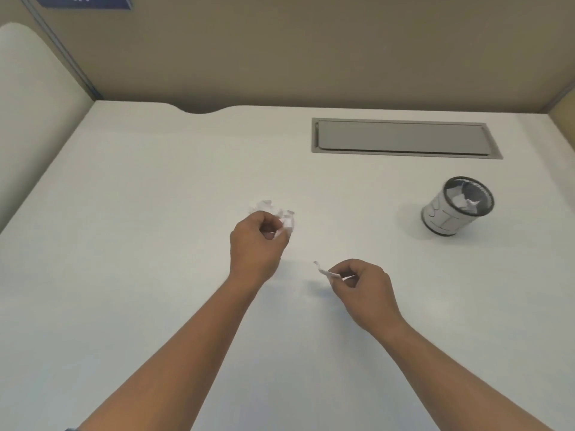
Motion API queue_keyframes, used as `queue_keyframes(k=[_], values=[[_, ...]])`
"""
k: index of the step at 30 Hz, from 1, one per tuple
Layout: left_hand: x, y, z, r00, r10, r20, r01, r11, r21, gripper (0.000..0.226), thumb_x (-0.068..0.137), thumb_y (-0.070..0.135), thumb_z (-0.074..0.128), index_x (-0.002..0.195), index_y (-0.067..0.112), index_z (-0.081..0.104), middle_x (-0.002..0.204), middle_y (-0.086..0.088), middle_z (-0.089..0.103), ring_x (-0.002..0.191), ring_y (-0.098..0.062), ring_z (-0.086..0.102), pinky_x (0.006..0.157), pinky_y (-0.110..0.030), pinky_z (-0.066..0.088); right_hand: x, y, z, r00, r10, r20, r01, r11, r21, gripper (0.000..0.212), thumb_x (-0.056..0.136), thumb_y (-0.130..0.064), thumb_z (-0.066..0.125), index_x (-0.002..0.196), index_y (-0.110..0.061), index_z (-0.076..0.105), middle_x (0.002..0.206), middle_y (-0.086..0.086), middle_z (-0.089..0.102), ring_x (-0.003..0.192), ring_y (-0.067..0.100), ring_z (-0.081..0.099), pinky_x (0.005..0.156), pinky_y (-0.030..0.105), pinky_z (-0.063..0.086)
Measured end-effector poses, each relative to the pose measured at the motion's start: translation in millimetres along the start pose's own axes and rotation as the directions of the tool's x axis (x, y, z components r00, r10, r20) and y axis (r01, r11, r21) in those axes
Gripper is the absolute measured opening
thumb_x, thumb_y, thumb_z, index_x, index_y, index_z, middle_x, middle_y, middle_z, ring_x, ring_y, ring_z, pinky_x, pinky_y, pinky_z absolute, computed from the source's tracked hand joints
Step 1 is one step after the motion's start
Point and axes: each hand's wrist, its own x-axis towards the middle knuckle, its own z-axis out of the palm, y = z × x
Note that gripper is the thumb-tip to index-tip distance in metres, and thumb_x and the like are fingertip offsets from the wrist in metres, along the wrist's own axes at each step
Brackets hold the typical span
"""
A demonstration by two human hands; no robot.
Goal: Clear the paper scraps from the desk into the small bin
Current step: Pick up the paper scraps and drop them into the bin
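My left hand (256,244) is closed around crumpled white paper scraps (284,220) near the middle of the white desk (155,197); some crumpled paper pokes out beyond its fingers. My right hand (362,283) pinches a thin white paper strip (323,270) just above the desk, a little nearer me. The small round bin (448,217), white-walled with a dark mesh rim, stands at the right and holds white scraps inside. It lies well to the right of both hands.
A grey rectangular cable flap (404,140) is set into the desk at the back right. Beige partition walls (311,51) close the back and sides. A rounded cutout (202,111) notches the back edge.
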Motion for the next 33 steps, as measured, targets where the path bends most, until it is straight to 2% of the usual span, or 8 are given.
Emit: queue_keyframes(k=[4,9,12,17,21,26,30,33], values=[[-21.1,33.3,51.5,0.992,0.052,0.111,-0.049,0.998,-0.028,0.015,0.081,0.021,0.075,0.09,0.024,0.062,0.074,0.01,0.066,0.058,-0.001,0.059,0.061,-0.021,0.048,1.0,18.2,-55.6,0.996,0.082,-0.031,-0.081,0.996,0.038,0.018,0.081,-0.004,0.066,0.075,-0.021,0.069,0.064,0.005,0.072,0.058,0.014,0.066,0.062,0.032,0.056],[-33.1,76.0,117.5,0.963,0.138,0.234,-0.136,0.99,-0.024,0.003,0.081,0.028,0.077,0.08,0.026,0.074,0.076,0.01,0.073,0.069,-0.004,0.065,0.068,-0.022,0.053,10.1,37.1,-124.4,0.978,0.152,-0.142,-0.132,0.981,0.145,0.022,0.079,0.0,0.064,0.074,-0.019,0.075,0.073,0.0,0.075,0.073,0.017,0.071,0.055,0.019,0.046],[-31.4,103.6,156.6,0.938,0.197,0.285,-0.202,0.979,-0.013,0.009,0.081,0.031,0.077,0.084,0.023,0.076,0.078,0.009,0.073,0.075,-0.008,0.068,0.071,-0.024,0.054,19.0,46.0,-163.5,0.967,0.141,-0.212,-0.111,0.983,0.144,0.022,0.079,0.0,0.067,0.079,-0.02,0.076,0.078,0.001,0.073,0.064,0.015,0.061,0.046,0.012,0.042],[-14.4,139.2,212.7,0.888,0.247,0.387,-0.306,0.947,0.098,0.003,0.082,0.024,0.075,0.082,0.027,0.074,0.073,0.017,0.068,0.072,-0.005,0.065,0.071,-0.025,0.053,36.4,47.3,-216.2,0.964,0.069,-0.258,-0.044,0.994,0.101,0.018,0.079,-0.005,0.074,0.08,-0.022,0.077,0.067,0.004,0.064,0.046,0.007,0.046,0.045,0.016,0.036],[5.1,157.7,244.0,0.885,0.218,0.411,-0.356,0.886,0.296,0.013,0.084,0.019,0.068,0.08,0.032,0.07,0.084,0.012,0.071,0.087,-0.015,0.067,0.076,-0.03,0.054,57.4,36.5,-245.6,0.966,0.005,-0.26,0.02,0.995,0.096,0.005,0.077,-0.017,0.08,0.074,-0.02,0.077,0.066,-0.001,0.074,0.06,0.014,0.065,0.057,0.022,0.049],[27.7,170.3,272.4,0.879,0.197,0.434,-0.417,0.758,0.5,0.016,0.084,0.017,0.066,0.083,0.032,0.072,0.096,0.005,0.071,0.102,-0.021,0.059,0.079,-0.033,0.05,95.5,34.1,-266.2,0.957,-0.034,-0.287,0.022,0.999,-0.047,0.01,0.079,-0.009,0.073,0.076,-0.018,0.077,0.059,-0.002,0.064,0.038,0.002,0.045,0.038,0.01,0.033],[39.9,172.4,285.7,0.862,0.192,0.47,-0.469,0.652,0.595,0.025,0.08,0.007,0.063,0.087,0.028,0.074,0.101,0.001,0.067,0.105,-0.024,0.055,0.083,-0.034,0.047,122.1,28.3,-271.9,0.978,-0.056,-0.2,0.017,0.982,-0.191,0.023,0.078,0.001,0.066,0.076,-0.021,0.075,0.073,-0.004,0.064,0.05,0.008,0.051,0.042,0.013,0.036],[45.0,170.5,293.0,0.847,0.242,0.472,-0.512,0.609,0.606,0.024,0.078,0.008,0.062,0.091,0.024,0.075,0.1,-0.001,0.067,0.103,-0.025,0.055,0.081,-0.035,0.048,136.8,22.1,-270.6,0.99,-0.1,-0.104,0.051,0.915,-0.4,0.014,0.08,-0.008,0.07,0.081,-0.02,0.077,0.077,-0.007,0.065,0.057,0.006,0.054,0.047,0.017,0.037]])
